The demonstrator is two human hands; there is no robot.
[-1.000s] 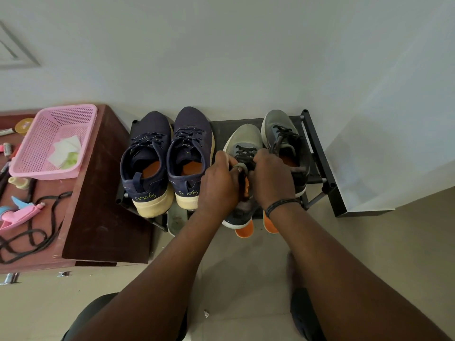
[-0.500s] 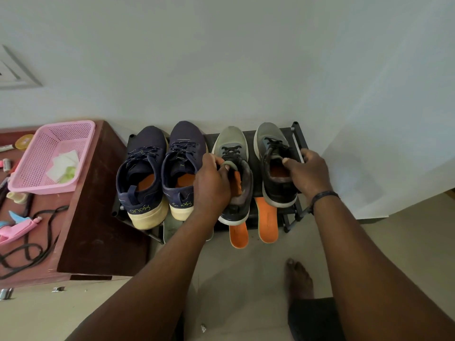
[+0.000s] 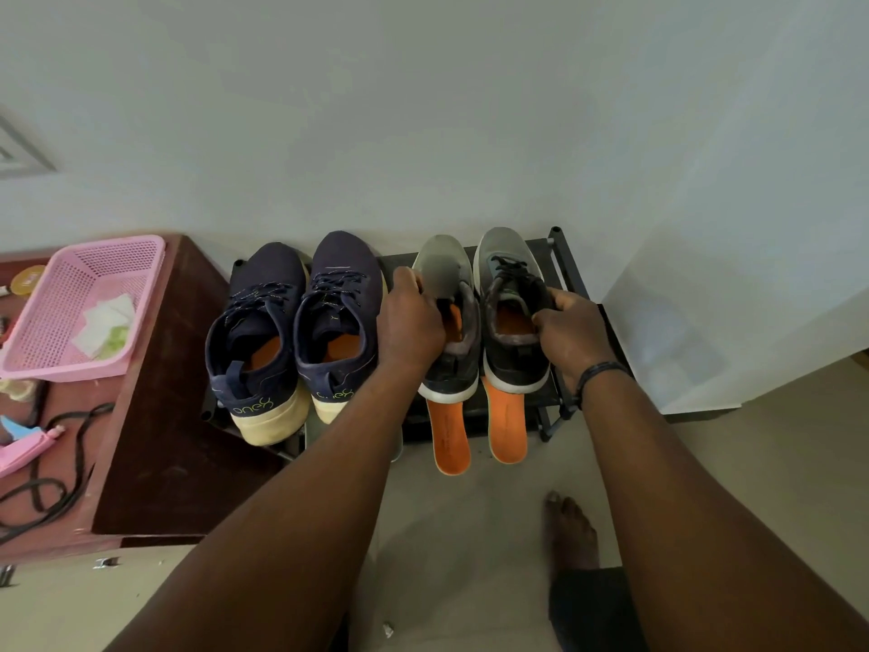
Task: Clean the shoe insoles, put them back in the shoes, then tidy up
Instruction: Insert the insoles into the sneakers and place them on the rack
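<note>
Two pairs of shoes stand on a black shoe rack (image 3: 566, 270) against the wall. The navy pair (image 3: 301, 331) is on the left, each shoe with an orange insole inside. The grey pair is on the right. My left hand (image 3: 411, 322) grips the collar of the left grey shoe (image 3: 446, 275). My right hand (image 3: 571, 329) grips the right side of the collar of the right grey shoe (image 3: 510, 275). Both grey shoes show orange lining inside. Two orange insoles (image 3: 475, 430) stick out from under the grey shoes, toward me.
A brown table (image 3: 155, 416) stands left of the rack with a pink basket (image 3: 80, 303) holding wipes, a black cord (image 3: 47, 482) and small items. A white wall corner juts out at the right. My bare foot (image 3: 571, 534) is on the tiled floor.
My right hand went from the left grey shoe to the right grey shoe's collar. The left hand shifted forward along the left grey shoe. Both grey shoes sit further back on the rack.
</note>
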